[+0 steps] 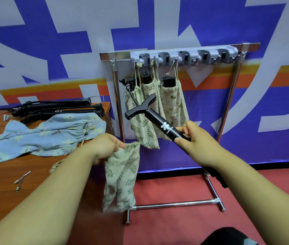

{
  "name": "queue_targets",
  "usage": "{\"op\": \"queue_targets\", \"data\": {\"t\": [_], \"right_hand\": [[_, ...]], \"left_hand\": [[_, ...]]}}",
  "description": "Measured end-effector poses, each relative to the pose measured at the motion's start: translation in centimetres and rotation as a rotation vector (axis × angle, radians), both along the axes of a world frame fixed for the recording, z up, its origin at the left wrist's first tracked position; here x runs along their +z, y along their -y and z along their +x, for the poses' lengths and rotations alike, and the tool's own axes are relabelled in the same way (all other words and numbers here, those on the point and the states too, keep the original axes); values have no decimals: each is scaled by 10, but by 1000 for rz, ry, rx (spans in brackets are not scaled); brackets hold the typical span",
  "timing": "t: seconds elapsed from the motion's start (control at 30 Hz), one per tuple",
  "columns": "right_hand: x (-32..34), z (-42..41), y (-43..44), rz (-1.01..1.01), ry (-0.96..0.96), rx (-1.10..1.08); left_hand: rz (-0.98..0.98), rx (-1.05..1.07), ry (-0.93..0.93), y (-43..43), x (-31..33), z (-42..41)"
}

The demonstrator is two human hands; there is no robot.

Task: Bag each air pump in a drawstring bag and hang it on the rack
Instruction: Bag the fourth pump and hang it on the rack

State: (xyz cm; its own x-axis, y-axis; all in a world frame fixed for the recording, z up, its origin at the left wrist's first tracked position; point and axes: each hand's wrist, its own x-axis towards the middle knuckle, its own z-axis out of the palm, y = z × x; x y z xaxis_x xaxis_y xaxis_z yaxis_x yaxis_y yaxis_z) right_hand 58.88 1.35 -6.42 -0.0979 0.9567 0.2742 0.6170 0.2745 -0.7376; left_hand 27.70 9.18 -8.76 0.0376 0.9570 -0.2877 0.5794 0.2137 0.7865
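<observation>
A metal rack (173,55) stands off the desk's (2,174) right edge with 3 bagged pumps (168,96) hanging from its left hooks. Blue bags (39,138) and more pumps (51,108) lie toward the desk's far edge. The right hand (195,137) is clamped around a black pump (159,122). The left hand (106,147) pinches a leaf-print bag (122,177) by its mouth, hanging beside the desk's right edge.
</observation>
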Motion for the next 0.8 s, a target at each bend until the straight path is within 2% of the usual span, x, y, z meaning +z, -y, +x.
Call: {"op": "queue_targets", "data": {"t": [0.23, 0.5, 0.8], "right_hand": [[15, 17, 9, -98, 103, 6], [30, 35, 28, -174, 280, 25], [42, 57, 39, -144, 257, 2]], "left_hand": [[20, 23, 154, -4, -2, 3], [-60, -74, 52, 0, -8, 3], [-54, -52, 8, 5, -11, 14]]}}
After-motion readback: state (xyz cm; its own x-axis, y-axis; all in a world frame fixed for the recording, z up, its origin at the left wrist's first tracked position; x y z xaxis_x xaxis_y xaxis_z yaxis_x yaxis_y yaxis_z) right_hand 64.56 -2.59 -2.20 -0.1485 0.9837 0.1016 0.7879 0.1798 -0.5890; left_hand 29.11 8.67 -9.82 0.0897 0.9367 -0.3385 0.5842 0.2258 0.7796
